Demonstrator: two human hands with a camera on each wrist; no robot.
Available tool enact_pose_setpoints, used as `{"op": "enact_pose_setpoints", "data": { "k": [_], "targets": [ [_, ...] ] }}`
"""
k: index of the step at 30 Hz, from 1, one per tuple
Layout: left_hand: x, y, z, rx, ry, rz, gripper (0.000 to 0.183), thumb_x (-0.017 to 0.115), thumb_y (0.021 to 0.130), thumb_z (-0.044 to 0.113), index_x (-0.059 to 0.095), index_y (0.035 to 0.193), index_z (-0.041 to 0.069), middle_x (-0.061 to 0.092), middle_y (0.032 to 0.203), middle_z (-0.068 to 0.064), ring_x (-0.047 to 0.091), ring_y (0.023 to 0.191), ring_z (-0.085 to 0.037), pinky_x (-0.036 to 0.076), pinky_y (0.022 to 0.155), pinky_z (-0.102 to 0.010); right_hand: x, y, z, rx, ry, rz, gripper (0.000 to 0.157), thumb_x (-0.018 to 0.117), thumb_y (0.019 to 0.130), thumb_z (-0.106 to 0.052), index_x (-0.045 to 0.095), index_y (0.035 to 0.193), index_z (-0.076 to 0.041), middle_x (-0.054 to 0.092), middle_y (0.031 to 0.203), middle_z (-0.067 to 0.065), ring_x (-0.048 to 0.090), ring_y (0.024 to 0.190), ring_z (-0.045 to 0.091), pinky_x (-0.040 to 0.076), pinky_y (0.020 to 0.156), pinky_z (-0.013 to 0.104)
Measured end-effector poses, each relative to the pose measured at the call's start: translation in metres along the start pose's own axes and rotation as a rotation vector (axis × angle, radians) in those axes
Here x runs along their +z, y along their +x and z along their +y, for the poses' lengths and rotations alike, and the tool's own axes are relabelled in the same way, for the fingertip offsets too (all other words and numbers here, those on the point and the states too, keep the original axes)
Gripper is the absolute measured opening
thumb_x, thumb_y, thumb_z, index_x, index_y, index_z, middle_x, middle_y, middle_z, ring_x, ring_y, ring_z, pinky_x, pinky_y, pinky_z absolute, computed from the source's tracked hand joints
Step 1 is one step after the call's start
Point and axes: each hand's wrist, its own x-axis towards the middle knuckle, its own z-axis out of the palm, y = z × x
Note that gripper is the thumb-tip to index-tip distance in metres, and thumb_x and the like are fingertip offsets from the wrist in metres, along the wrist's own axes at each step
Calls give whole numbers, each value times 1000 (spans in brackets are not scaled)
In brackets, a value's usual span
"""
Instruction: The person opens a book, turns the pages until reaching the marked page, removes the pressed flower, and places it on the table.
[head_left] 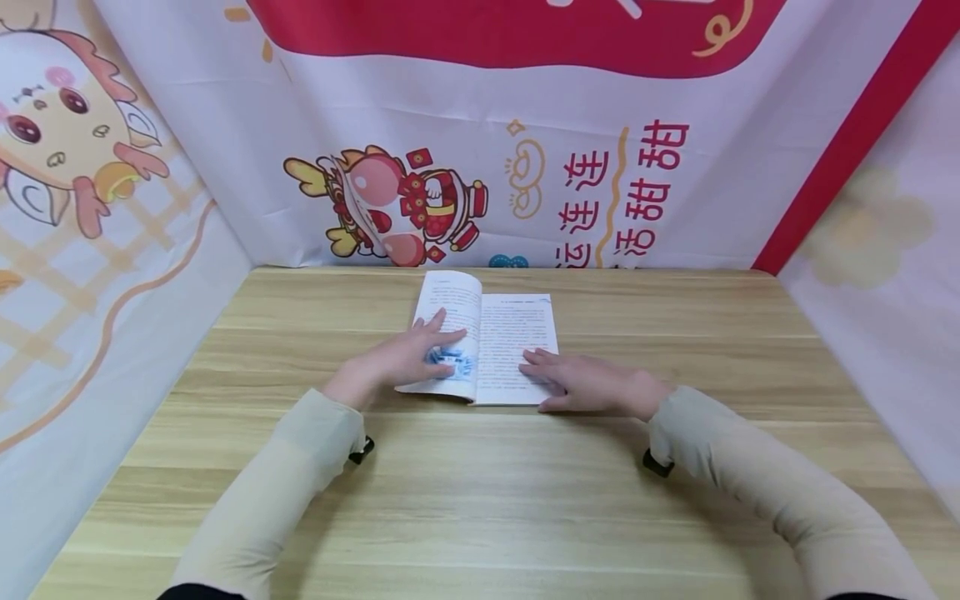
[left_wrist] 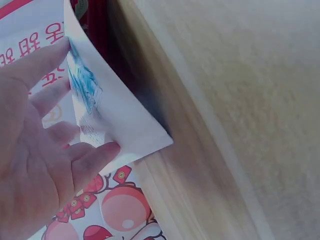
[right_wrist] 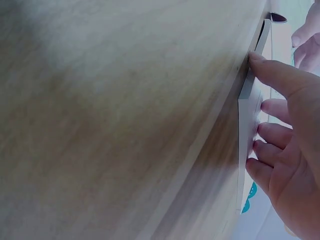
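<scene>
An open book (head_left: 510,346) lies toward the far side of the table, with printed text on both pages. Its left page (head_left: 452,293) bows upward and carries a blue picture (left_wrist: 86,82) near the bottom. Across that page my left hand (head_left: 405,358) rests with fingers spread, the thumb over the picture. My right hand (head_left: 588,383) lies on the lower right part of the right page, fingers extended. In the right wrist view, the right thumb (right_wrist: 272,72) touches the book's near edge, and the other fingertips rest on the page.
The book lies on a wood-grain table (head_left: 480,500). Behind it hangs a white and red printed cloth (head_left: 465,100) with cartoon figures, and more cloth (head_left: 82,275) borders the left side. A black strap piece (head_left: 658,463) shows under the right sleeve.
</scene>
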Motion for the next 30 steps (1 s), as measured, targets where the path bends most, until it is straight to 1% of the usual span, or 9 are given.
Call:
{"op": "enact_pose_setpoints", "data": {
  "k": [4, 8, 16, 20, 23, 25, 27, 30],
  "targets": [
    [0, 0, 4, 37, 1, 3, 75, 71, 97, 42, 36, 160, 21, 5, 172, -1, -1, 155, -41, 12, 122, -60, -1, 1, 0, -1, -5, -2, 70, 64, 102, -41, 35, 161, -17, 19, 170, 2, 14, 156, 20, 21, 123, 45],
    [3, 1, 6, 30, -7, -13, 84, 74, 94, 44, 31, 162, 20, 8, 171, 4, -2, 155, -38, 10, 122, -58, -4, 0, -1, -6, 4, -6, 70, 65, 101, -40, 37, 161, -16, 21, 169, 3, 16, 155, 22, 22, 123, 47],
    [7, 2, 4, -7, -11, -24, 90, 76, 92, 45, 28, 164, 18, 9, 171, -1, 0, 156, -34, 11, 123, -56, -8, 3, 0, 9, 35, -46, 69, 66, 101, -37, 37, 160, -16, 19, 169, 2, 15, 155, 20, 20, 124, 45],
    [9, 2, 3, -10, -18, -30, 94, 77, 91, 47, 27, 164, 15, 8, 171, -3, 1, 156, -33, 11, 124, -54, -9, 4, 1, 15, 43, -60, 68, 65, 102, -36, 37, 160, -16, 18, 170, 1, 14, 155, 19, 18, 124, 43],
    [10, 2, 3, -15, -23, -32, 97, 78, 89, 49, 26, 164, 15, 8, 171, -4, 2, 156, -33, 11, 124, -53, -11, 4, 0, 18, 61, -67, 65, 63, 103, -32, 38, 160, -16, 18, 169, 0, 14, 155, 18, 18, 124, 43],
    [10, 2, 3, -21, -25, -33, 98, 78, 88, 50, 26, 164, 16, 8, 171, -4, 2, 156, -33, 11, 124, -53, -12, 3, 0, 19, 72, -70, 62, 62, 103, -29, 39, 159, -17, 19, 169, -1, 14, 155, 17, 20, 124, 42],
    [10, 2, 3, -24, -24, -31, 98, 78, 88, 50, 26, 164, 16, 8, 171, -4, 2, 156, -33, 11, 124, -53, -14, 2, -1, 13, 69, -69, 61, 61, 102, -24, 40, 159, -16, 20, 169, 0, 15, 155, 19, 25, 122, 42],
    [10, 2, 3, -29, -24, -28, 98, 78, 88, 50, 25, 164, 17, 8, 171, -4, 2, 156, -33, 11, 124, -54, -15, 2, 0, 12, 61, -67, 62, 60, 99, -19, 41, 158, -15, 21, 169, 0, 16, 155, 19, 27, 121, 42]
  ]
}}
